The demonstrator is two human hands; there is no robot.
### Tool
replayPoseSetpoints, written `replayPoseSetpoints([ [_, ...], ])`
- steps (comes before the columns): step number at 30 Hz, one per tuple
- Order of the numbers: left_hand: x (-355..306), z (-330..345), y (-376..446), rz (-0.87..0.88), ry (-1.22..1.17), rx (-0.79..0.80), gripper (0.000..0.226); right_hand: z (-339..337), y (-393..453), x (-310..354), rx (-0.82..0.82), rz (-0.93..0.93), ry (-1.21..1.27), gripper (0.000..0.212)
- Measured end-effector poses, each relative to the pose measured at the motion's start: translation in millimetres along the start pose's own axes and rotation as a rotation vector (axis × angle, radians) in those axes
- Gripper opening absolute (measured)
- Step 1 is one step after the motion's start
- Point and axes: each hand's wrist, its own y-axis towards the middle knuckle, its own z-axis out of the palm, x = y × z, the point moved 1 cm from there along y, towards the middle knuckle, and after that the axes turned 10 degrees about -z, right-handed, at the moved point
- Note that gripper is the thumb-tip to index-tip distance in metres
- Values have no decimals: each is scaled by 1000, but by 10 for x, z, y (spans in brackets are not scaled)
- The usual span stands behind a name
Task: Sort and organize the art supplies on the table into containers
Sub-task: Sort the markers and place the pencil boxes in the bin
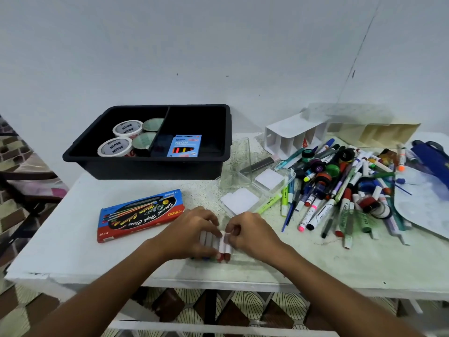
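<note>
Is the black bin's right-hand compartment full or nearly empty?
Nearly empty. In the black bin, the right compartment holds a blue neon crayon pack and something dark beside it; most of its floor is bare.

The left hand (192, 231) and right hand (247, 231) covered the upper ends of a row of white crayons (215, 242) at lower centre, so their count could not be told. In the black tray (145, 164), the divider hid part of the tubs (127, 128), and the dark item beside the neon box (184, 145) was unreadable. Labels in the marker pile (340, 186) were too small to read. The blue pouch (432, 156) was cut off at the right edge.
</note>
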Motion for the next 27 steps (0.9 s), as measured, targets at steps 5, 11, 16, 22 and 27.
replayPoseSetpoints([
  [5,-97,-89,180,9,-25,-13,50,-248,-40,-49,-31,-66,39,9],
  [11,-457,-193,674,87,-16,-62,32,-911,-115,-404,-137,-16,-80,13],
  [16,-947,-251,1211,170,-7,-68,30,-1564,-310,-820,-239,68,-59,10],
  [22,-1610,-155,1868,287,-24,-46,33,-2209,-727,-1555,-399,202,-87,5],
  [27,-2137,83,2316,411,65,-96,34,-2521,-1014,-2167,-434,359,-254,15],
])
